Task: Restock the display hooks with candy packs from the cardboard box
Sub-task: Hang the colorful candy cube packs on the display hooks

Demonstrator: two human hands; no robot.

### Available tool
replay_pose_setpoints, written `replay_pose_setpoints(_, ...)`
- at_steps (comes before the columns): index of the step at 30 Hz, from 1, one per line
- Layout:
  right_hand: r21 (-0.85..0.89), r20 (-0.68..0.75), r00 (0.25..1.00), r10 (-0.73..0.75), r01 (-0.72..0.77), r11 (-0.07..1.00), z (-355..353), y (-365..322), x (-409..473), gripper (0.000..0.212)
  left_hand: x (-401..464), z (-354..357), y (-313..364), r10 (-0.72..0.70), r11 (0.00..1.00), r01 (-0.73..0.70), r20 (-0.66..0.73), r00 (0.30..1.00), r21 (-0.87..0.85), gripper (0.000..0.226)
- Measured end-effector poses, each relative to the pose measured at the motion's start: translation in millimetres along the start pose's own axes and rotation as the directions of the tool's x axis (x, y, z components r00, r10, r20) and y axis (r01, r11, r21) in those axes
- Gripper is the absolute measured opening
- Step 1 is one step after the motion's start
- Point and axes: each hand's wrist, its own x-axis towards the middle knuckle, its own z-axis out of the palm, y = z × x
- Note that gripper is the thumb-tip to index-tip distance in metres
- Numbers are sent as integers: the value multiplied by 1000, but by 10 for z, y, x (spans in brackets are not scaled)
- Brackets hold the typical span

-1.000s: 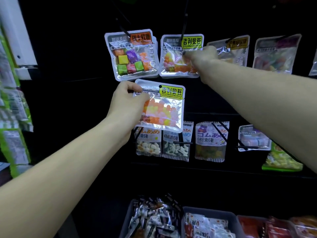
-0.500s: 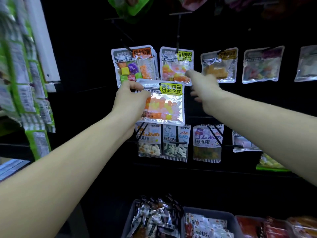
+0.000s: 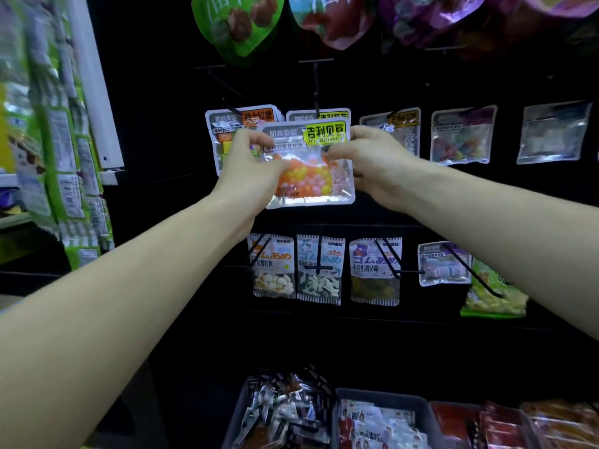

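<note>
Both hands, the left hand [image 3: 249,170] and right hand [image 3: 366,163], pinch the jelly bean pack [image 3: 308,163] by its sides just below the hook [image 3: 316,92] (matching packs hang behind), so a misaligned hanging hole could likely miss the prong and the slick pack slip.
</note>
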Motion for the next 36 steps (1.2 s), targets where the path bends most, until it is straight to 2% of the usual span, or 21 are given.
replay_pose_setpoints(7, -16, -165, 984, -63, 61, 998, -85, -164, 181, 27, 259, 61, 248, 129, 986, -136, 71, 989, 100, 29)
replay_pose_setpoints(13, -33, -178, 981, -82, 78, 996, -85, -200, 294, 42, 393, 66, 226, 110, 988, -117, 74, 991, 101, 28)
replay_pose_setpoints(18, -9, -184, 982, -47, 46, 999, -71, -168, 398, 12, 462, 73, 212, 108, 991, -113, 70, 992, 77, 30)
replay_pose_setpoints(21, 0, -200, 979, -27, 27, 1000, -73, -144, 428, 21, 499, 86, 196, 109, 990, -116, 82, 991, 80, 30)
replay_pose_setpoints(25, -26, -210, 977, -40, 35, 999, -67, -137, 463, 14, 535, 108, 181, 116, 988, -123, 75, 990, 97, 29)
replay_pose_setpoints(28, -32, -241, 970, -36, 29, 999, -27, -146, 491, 26, 587, 94, 173, 125, 984, -134, 82, 989, 116, 29)
replay_pose_setpoints(36, 50, -297, 950, -96, 116, 992, 20, -152, 553, 32, 643, 121, 71, 164, 984, -167, 48, 985, 63, 30)
